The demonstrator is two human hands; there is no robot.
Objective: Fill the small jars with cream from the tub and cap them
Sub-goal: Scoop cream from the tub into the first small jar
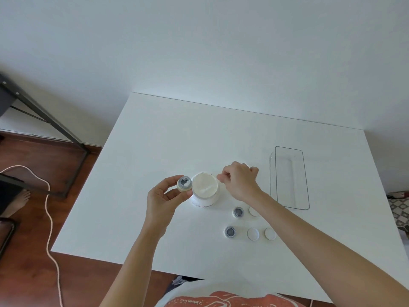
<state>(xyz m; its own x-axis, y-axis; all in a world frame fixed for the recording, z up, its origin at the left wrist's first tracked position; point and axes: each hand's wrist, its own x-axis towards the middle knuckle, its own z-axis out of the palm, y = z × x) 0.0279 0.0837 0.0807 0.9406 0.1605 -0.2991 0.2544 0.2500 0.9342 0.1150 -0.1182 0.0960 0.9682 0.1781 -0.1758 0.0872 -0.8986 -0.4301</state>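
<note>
From the head camera, the open cream tub [204,189] stands upright near the middle of the white table [155,138], full of pale cream with a scooped mark in its surface. All places here are given from that tub. Touching its left side, the left hand [162,201] grasps a small jar [184,184] between thumb and curled fingers; the jar is uncapped, tipped slightly toward the camera, and shows a dab of cream inside its dark interior. Just right of the tub's far rim, the right hand [240,180] has its fingers clenched in a pinch on something thin and pale; what it is cannot be told. Near the tub, to its right and closer to the camera, sit an open empty jar [238,211] and a white cap [253,211] partly hidden by the right forearm. Closer still lie another open jar [230,231] and two white caps [253,233] [270,233]. Further right stands a clear rectangular tray [290,178].
</note>
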